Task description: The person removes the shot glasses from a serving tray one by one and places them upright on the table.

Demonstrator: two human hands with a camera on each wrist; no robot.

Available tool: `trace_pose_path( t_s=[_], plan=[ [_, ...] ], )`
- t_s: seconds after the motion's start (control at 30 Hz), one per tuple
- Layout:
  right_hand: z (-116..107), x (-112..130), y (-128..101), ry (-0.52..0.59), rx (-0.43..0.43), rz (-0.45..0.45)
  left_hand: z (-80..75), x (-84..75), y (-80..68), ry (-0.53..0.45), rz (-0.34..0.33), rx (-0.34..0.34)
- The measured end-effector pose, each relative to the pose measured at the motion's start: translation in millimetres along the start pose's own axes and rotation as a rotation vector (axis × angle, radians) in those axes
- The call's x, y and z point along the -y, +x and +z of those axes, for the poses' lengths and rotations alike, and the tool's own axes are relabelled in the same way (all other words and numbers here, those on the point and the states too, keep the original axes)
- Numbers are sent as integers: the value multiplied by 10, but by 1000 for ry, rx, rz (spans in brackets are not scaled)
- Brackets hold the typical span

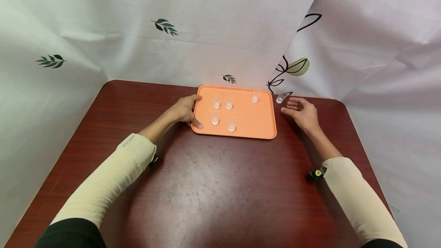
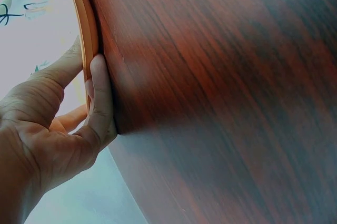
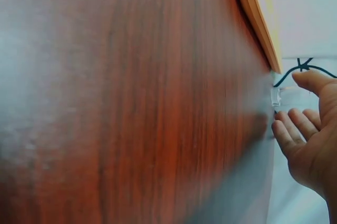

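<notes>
My left hand (image 1: 185,110) grips the left end of an orange tray (image 1: 256,121), its thumb over the rim; the left wrist view has fingers around the tray edge (image 2: 88,21). Several small clear cups stand on the tray, among them a lone cup (image 1: 255,96) near the back right and a cup (image 1: 232,124) toward the front. Just off the tray's right side, another clear cup (image 1: 280,98) is on the table. My right hand (image 1: 303,115) is beside that cup, thumb and fingers apart around a gap with nothing held between them.
The dark red wooden table (image 1: 206,186) reaches toward me from the tray. Close behind its back edge hangs a white curtain (image 1: 131,49) with leaf prints, and more of the white cloth (image 1: 386,98) runs along the right side.
</notes>
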State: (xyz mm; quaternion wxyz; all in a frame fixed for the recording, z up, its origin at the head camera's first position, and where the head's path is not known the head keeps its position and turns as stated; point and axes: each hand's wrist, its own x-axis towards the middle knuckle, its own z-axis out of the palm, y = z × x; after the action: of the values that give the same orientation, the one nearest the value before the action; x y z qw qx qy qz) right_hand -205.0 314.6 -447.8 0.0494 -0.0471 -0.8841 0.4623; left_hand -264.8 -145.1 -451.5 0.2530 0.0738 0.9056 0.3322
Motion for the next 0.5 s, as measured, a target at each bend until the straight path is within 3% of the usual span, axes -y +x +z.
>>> trace_pose_path(
  t_s=[0.3, 0.5],
  plan=[
    [62, 50, -162, 26, 28, -10, -30, -156, -197, 13, 20, 7],
    [188, 96, -266, 86, 43, -54, 8, -66, -63, 38, 6, -10]
  ],
)
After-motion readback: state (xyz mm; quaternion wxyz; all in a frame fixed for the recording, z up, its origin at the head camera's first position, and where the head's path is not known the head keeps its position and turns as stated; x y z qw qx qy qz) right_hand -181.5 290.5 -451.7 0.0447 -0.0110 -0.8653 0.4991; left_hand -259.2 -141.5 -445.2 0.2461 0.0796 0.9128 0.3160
